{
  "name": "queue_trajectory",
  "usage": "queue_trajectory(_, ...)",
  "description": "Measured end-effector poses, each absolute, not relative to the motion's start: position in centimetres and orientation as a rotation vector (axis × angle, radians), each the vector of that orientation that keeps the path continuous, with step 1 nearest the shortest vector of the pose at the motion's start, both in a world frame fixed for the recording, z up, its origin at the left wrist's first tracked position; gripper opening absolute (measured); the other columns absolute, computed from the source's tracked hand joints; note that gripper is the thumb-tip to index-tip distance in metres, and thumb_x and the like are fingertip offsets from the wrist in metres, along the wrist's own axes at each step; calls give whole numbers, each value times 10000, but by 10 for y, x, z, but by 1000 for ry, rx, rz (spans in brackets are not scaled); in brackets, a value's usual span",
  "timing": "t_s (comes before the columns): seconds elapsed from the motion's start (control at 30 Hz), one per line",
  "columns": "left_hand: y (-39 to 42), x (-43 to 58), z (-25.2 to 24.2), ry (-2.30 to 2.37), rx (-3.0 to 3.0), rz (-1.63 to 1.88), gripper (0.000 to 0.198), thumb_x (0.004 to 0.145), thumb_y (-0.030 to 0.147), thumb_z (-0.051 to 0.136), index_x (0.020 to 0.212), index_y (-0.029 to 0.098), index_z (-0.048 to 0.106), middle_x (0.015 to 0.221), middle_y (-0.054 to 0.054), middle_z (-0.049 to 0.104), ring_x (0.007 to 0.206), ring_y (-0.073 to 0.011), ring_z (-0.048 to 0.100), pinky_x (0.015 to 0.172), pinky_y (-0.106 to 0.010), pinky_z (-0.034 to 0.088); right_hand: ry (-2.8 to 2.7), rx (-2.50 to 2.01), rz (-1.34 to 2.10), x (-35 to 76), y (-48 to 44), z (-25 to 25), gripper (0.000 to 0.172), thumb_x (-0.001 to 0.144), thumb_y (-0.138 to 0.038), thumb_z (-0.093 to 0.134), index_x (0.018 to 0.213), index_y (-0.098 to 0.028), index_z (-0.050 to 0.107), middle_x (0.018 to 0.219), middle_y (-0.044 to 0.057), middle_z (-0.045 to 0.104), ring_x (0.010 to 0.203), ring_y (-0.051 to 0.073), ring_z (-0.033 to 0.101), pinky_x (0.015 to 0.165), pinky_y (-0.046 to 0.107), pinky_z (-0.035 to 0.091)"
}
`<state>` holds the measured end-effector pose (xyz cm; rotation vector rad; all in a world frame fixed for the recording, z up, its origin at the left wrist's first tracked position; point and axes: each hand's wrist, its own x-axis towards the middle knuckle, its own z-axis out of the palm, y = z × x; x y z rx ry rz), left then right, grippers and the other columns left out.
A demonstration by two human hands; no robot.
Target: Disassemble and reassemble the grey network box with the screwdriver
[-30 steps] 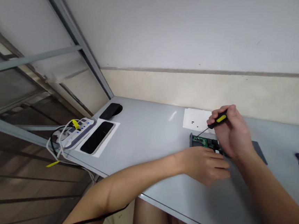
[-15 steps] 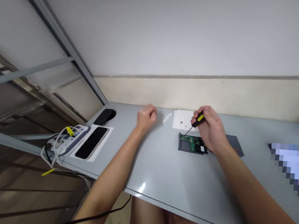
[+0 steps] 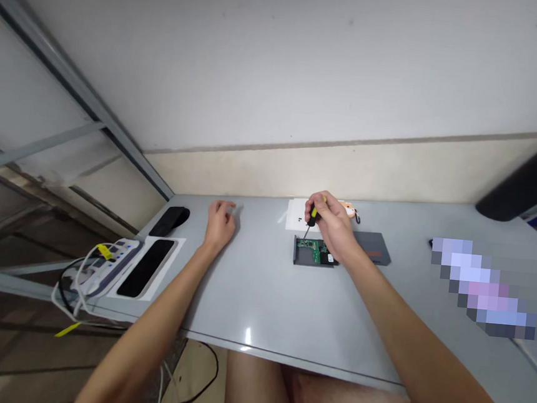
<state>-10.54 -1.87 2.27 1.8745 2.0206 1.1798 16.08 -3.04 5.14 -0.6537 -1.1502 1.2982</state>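
My right hand (image 3: 330,222) is closed around a black and yellow screwdriver (image 3: 313,216), its tip down at the upper left part of a green circuit board (image 3: 315,249). The board sits in a dark open case (image 3: 305,255) on the grey table. Just behind the case lies a white sheet (image 3: 294,215) with a few tiny dark pieces on it. A dark grey panel (image 3: 372,243) is to the right, partly behind my right wrist. My left hand (image 3: 221,224) rests on the table away from the case, fingers loosely bent and apart, holding nothing.
On the left are a phone (image 3: 147,268) on white paper, a black object (image 3: 168,220) and a power strip (image 3: 112,268) with cables. To the right lies a pixelated device (image 3: 481,289); a black cylinder (image 3: 524,180) stands behind it. An orange and white item (image 3: 350,210) is near the wall.
The view has shifted to the right, showing the black cylinder more fully. My left hand's fingers have loosened from a curl. My right hand still holds the screwdriver at the board.
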Motion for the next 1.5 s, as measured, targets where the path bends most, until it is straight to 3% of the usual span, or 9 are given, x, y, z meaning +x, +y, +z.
queue_trajectory(0.2, -125, -118, 80, 1099, 1239, 1653, 391, 841, 575, 704, 1157, 346, 727, 1185, -58, 701, 1079, -283, 631, 907, -435, 596, -1150, -616, 1300, 160, -30, 50, 472, 798, -682, 788, 765, -245, 612, 778, -11, 577, 683, 129, 520, 650, 302, 447)
queue_trajectory(0.53, -126, -116, 67, 1049, 326, 1650, 305, 1004, 377, 473, 962, 168, 691, 851, -103, 694, 784, -202, 676, 663, -309, 595, -1131, -618, 1312, 159, -32, 52, 498, 719, -692, 849, 736, -246, 629, 752, -22, 592, 668, 121, 527, 645, 293, 429)
queue_trajectory(0.7, -146, -127, 35, 1137, 603, 1733, 223, 838, 400, 713, 863, 181, 680, 791, -46, 687, 746, -168, 670, 693, -268, 596, -1143, -621, 1310, 160, -31, 49, 506, 741, -698, 831, 751, -245, 605, 756, -24, 584, 662, 116, 524, 629, 282, 419)
queue_trajectory(0.87, -184, -150, 27, 1541, 952, 1328, 446, 678, 548, 883, 834, 186, 676, 777, -25, 702, 751, -208, 717, 695, -310, 627, -1167, -631, 1286, 160, -29, 47, 522, 746, -723, 810, 765, -250, 589, 760, -26, 576, 659, 118, 517, 631, 284, 428)
queue_trajectory(1.1, -249, -199, 63, 1469, 905, 453, 520, 788, 685, 789, 1032, 230, 729, 757, -37, 737, 370, -173, 604, 274, -228, 380, -1174, -635, 1278, 161, -28, 48, 514, 763, -717, 798, 768, -254, 576, 769, -20, 568, 664, 122, 516, 629, 288, 428)
queue_trajectory(1.17, -243, -198, 70, 1362, 932, 812, 465, 769, 647, 833, 947, 229, 737, 727, -32, 723, 463, -186, 663, 323, -222, 456, -1164, -636, 1284, 161, -29, 48, 515, 757, -717, 803, 766, -253, 579, 764, -22, 567, 660, 121, 513, 628, 289, 425)
queue_trajectory(1.23, -225, -186, 73, 1241, 955, 1260, 410, 748, 582, 879, 971, 259, 762, 839, -43, 770, 801, -244, 778, 660, -312, 667, -1160, -634, 1286, 161, -29, 48, 515, 749, -714, 811, 762, -252, 585, 756, -25, 569, 659, 119, 518, 634, 290, 429)
queue_trajectory(1.33, -184, -154, 72, 1069, 938, 1458, 418, 841, 615, 773, 1117, 302, 762, 1263, -71, 761, 1288, -314, 667, 1047, -468, 603, -1174, -634, 1279, 161, -30, 49, 513, 748, -711, 813, 761, -252, 585, 751, -30, 580, 661, 118, 530, 648, 289, 441)
queue_trajectory(1.5, -99, -88, 52, 1010, 1262, 1269, 305, 922, 500, 708, 1108, 259, 738, 1267, -74, 741, 1286, -276, 648, 1111, -456, 519, -1192, -630, 1272, 159, -31, 49, 552, 734, -719, 816, 771, -255, 518, 726, -32, 628, 689, 131, 582, 663, 289, 467)
